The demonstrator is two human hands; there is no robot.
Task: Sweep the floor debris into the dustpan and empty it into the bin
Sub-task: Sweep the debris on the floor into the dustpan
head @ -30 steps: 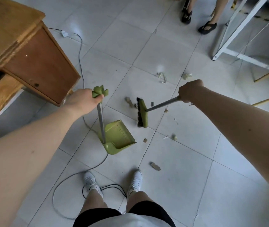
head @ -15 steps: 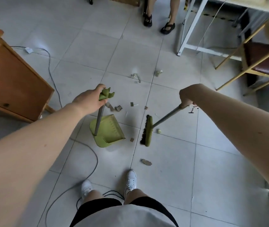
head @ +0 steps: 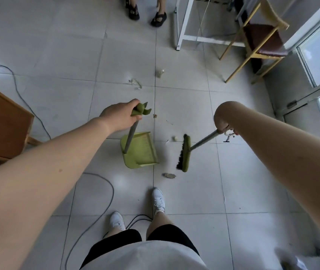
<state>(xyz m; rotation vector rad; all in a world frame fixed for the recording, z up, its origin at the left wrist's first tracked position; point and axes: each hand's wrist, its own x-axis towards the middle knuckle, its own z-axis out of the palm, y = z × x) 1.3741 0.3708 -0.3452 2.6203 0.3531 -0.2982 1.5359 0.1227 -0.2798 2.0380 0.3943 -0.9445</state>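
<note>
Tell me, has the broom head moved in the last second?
Yes. The broom head crossed the tile seam rightward and now sits close to the flat scrap.

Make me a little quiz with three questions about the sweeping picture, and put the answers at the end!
1. True or false: the left hand holds the handle of the green dustpan.
2. Which side of the dustpan is the broom head on? A) the desk side B) the side toward the right hand C) inside the pan
3. Fill in the blank: the flat grey scrap lies on the floor tiles between the broom head and the person's white ____.

Key:
1. True
2. B
3. shoes
</note>
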